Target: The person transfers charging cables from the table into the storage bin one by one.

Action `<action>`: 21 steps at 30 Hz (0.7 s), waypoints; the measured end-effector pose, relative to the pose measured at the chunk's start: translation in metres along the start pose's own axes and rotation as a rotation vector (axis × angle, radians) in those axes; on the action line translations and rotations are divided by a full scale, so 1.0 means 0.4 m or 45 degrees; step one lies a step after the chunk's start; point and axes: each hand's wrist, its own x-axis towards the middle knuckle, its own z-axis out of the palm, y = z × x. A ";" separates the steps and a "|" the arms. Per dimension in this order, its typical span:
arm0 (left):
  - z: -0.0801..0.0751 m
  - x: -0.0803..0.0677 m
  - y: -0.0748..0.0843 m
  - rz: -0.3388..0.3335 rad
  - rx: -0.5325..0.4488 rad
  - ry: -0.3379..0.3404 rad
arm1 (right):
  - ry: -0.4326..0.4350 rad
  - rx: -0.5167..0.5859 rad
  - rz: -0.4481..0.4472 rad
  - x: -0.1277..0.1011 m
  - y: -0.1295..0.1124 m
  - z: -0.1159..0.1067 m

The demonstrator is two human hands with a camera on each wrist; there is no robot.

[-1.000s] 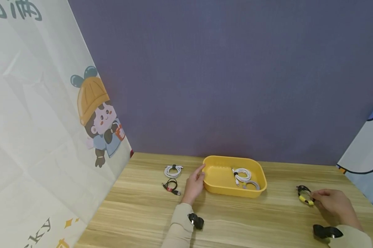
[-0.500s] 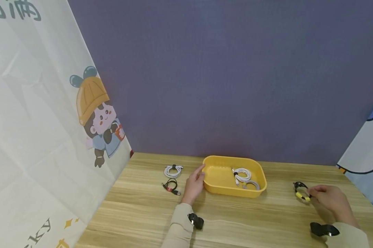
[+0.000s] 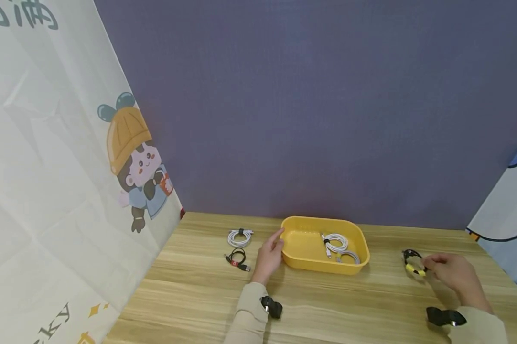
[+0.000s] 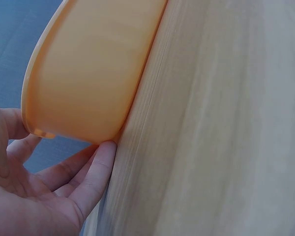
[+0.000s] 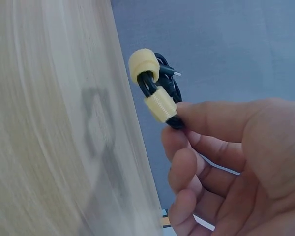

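My right hand (image 3: 454, 277) pinches a coiled black cable (image 3: 406, 255) between thumb and fingertips, at the right of the head view. The right wrist view shows the coil (image 5: 148, 86) with yellow wraps (image 5: 161, 104) round it and a metal plug tip sticking out. It hangs above the table, casting a shadow. My left hand (image 3: 268, 260) holds the left end of a yellow plastic tray (image 3: 323, 266). In the left wrist view, one digit is at the tray's rim (image 4: 32, 88) and other fingertips touch low on its wall. A white coiled cable (image 3: 338, 239) and a grey one (image 3: 351, 254) lie inside the tray.
Left of the tray, a white coiled cable (image 3: 240, 239) with a black tie lies on the wooden table (image 3: 327, 306). A black cable (image 3: 239, 256) with a red tie lies just in front of it. A dark blue partition (image 3: 318, 119) rises behind the table.
My right hand has moved slightly left and away from me, carrying the black cable towards the tray. The left hand and the tray have stayed in place.
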 end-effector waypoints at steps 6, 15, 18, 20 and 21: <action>0.001 -0.001 -0.001 -0.001 -0.006 0.005 | 0.021 -0.029 -0.013 0.005 -0.009 -0.001; 0.002 0.002 -0.003 -0.011 -0.032 -0.007 | 0.034 -0.053 -0.057 0.007 -0.030 -0.001; 0.002 0.003 -0.003 -0.011 -0.036 -0.011 | 0.032 -0.046 -0.060 0.006 -0.040 -0.002; 0.002 0.002 -0.001 -0.010 -0.034 -0.009 | 0.024 -0.039 -0.055 0.006 -0.047 -0.003; 0.002 0.002 -0.001 -0.010 -0.034 -0.007 | 0.022 -0.034 -0.052 0.005 -0.051 -0.003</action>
